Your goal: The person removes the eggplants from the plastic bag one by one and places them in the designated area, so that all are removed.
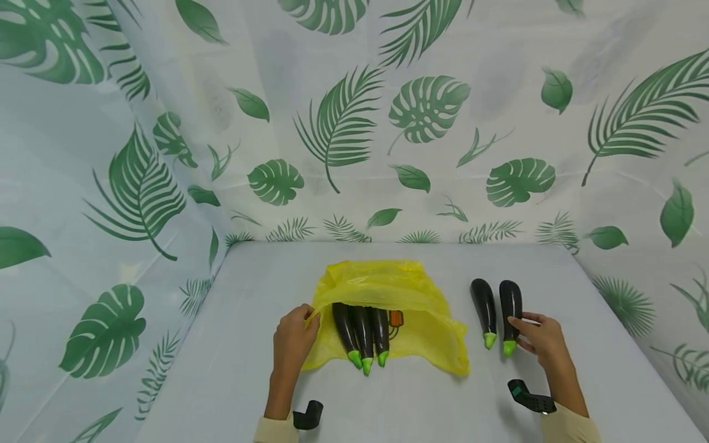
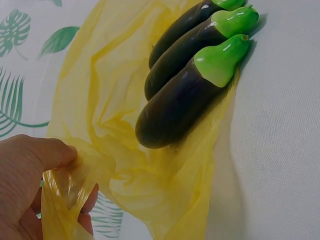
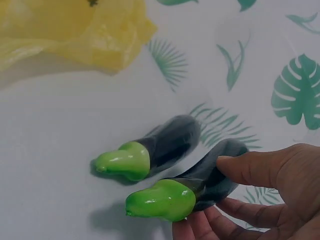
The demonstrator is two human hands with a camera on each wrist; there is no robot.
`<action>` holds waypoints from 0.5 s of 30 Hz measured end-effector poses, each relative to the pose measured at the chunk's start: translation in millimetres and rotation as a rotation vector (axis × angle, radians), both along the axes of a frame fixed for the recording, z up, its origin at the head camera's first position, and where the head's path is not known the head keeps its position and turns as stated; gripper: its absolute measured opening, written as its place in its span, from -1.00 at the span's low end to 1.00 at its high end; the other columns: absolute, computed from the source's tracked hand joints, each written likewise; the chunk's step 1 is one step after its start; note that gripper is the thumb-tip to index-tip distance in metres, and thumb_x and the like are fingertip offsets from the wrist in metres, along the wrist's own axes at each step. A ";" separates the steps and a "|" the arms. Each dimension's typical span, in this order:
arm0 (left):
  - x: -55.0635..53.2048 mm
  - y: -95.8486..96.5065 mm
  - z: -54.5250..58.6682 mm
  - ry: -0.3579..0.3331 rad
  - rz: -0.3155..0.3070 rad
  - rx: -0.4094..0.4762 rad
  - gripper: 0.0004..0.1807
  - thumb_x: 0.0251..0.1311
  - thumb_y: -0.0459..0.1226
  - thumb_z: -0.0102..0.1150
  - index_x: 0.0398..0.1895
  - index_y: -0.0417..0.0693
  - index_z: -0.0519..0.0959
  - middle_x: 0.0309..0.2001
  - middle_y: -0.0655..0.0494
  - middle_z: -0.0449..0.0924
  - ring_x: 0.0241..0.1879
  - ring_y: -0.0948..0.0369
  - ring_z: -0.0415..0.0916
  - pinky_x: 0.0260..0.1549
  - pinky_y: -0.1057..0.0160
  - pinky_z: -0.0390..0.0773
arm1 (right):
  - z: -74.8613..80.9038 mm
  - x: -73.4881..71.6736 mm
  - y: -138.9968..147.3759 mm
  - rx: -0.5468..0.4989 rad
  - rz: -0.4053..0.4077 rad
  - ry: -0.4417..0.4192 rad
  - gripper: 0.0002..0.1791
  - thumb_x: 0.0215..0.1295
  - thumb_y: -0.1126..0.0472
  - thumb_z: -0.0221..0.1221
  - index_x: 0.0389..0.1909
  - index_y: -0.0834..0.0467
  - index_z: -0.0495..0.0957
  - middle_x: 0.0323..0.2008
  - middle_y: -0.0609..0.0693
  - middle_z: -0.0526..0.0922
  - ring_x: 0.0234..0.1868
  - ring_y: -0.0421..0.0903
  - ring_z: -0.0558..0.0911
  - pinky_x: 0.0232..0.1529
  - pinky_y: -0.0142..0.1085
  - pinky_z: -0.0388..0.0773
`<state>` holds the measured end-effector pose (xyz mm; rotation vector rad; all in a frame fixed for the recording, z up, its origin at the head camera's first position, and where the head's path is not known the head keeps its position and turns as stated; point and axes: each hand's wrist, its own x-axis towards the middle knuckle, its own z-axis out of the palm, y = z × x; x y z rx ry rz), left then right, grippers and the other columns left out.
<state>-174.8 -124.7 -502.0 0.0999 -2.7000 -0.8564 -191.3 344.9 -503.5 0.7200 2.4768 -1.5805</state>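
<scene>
A yellow plastic bag (image 1: 426, 338) lies on the table with its mouth toward me. Three dark eggplants (image 2: 175, 100) with green stem ends rest inside its opening, stems pointing out. My left hand (image 1: 296, 335) pinches the left edge of the bag's mouth between thumb and fingers, lifting the film. Right of the bag are two more eggplants. My right hand (image 1: 543, 337) grips the rightmost eggplant (image 3: 215, 175), thumb on top and fingers beneath. The other eggplant (image 3: 172, 142) lies just left of it, untouched.
The white table (image 1: 221, 381) carries the bag and eggplants. Leaf-patterned cloth (image 1: 354, 135) hangs behind it and along both sides. A black wrist device (image 1: 532, 397) sits at my right wrist, and another black device (image 1: 308, 415) at my left.
</scene>
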 end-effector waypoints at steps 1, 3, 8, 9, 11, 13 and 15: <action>-0.1 0.1 0.0 -0.004 0.000 -0.001 -0.87 0.21 -0.19 0.30 -0.31 -0.05 0.63 -0.40 0.13 0.64 -0.54 0.29 0.37 -0.52 0.29 0.42 | 0.0 -0.9 0.1 0.006 -0.012 -0.005 -0.22 0.36 0.07 0.14 0.37 0.49 0.11 0.18 0.49 0.36 -0.23 -0.18 0.58 -0.33 -0.40 0.63; -0.2 0.2 -0.1 -0.011 0.000 -0.005 -0.87 0.21 -0.18 0.29 -0.30 -0.05 0.63 -0.39 0.14 0.64 -0.53 0.29 0.38 -0.51 0.29 0.43 | -0.5 -3.5 1.3 0.018 -0.024 -0.013 -0.24 0.37 0.07 0.13 0.36 0.49 0.12 0.17 0.48 0.36 -0.14 -0.05 0.58 -0.33 -0.40 0.63; -0.1 0.1 -0.8 0.002 0.000 -0.001 -0.88 0.21 -0.20 0.29 -0.30 -0.05 0.64 -0.38 0.12 0.65 -0.53 0.28 0.39 -0.51 0.28 0.44 | -17.6 -19.4 14.8 0.030 -0.039 -0.029 -0.21 0.30 0.03 0.21 0.35 0.45 0.17 0.15 0.44 0.38 -0.02 0.14 0.52 -0.41 -0.39 0.60; -0.1 -0.2 -1.3 0.008 -0.002 0.000 -0.88 0.21 -0.20 0.29 -0.30 -0.05 0.64 -0.38 0.12 0.66 -0.53 0.28 0.40 -0.51 0.28 0.45 | -25.6 -24.0 19.4 0.036 -0.044 -0.030 -0.20 0.29 0.01 0.22 0.35 0.43 0.18 0.15 0.42 0.39 -0.03 0.12 0.53 -0.42 -0.40 0.59; 0.1 -0.5 -2.0 0.021 -0.010 0.001 -0.89 0.21 -0.21 0.29 -0.29 -0.05 0.65 -0.35 0.11 0.68 -0.52 0.29 0.44 -0.51 0.27 0.48 | -47.1 -34.7 29.9 0.060 -0.058 -0.031 -0.19 0.28 -0.04 0.22 0.36 0.38 0.22 0.16 0.39 0.41 -0.02 0.11 0.53 -0.42 -0.41 0.59; 0.1 -0.9 -2.8 0.033 -0.017 -0.001 -0.89 0.21 -0.21 0.28 -0.28 -0.04 0.66 -0.32 0.10 0.70 -0.52 0.29 0.48 -0.51 0.26 0.50 | -67.1 -43.5 39.1 0.086 -0.059 -0.023 -0.17 0.29 -0.10 0.20 0.36 0.37 0.22 0.17 0.39 0.41 -0.01 0.12 0.53 -0.40 -0.40 0.59; -0.3 -1.2 -3.4 0.040 -0.022 0.000 -0.89 0.23 -0.20 0.27 -0.27 -0.03 0.66 -0.31 0.09 0.71 -0.53 0.29 0.49 -0.51 0.26 0.51 | -78.8 -49.0 43.1 0.110 -0.060 -0.025 -0.18 0.30 -0.13 0.17 0.37 0.36 0.23 0.18 0.37 0.42 0.00 0.11 0.53 -0.37 -0.40 0.59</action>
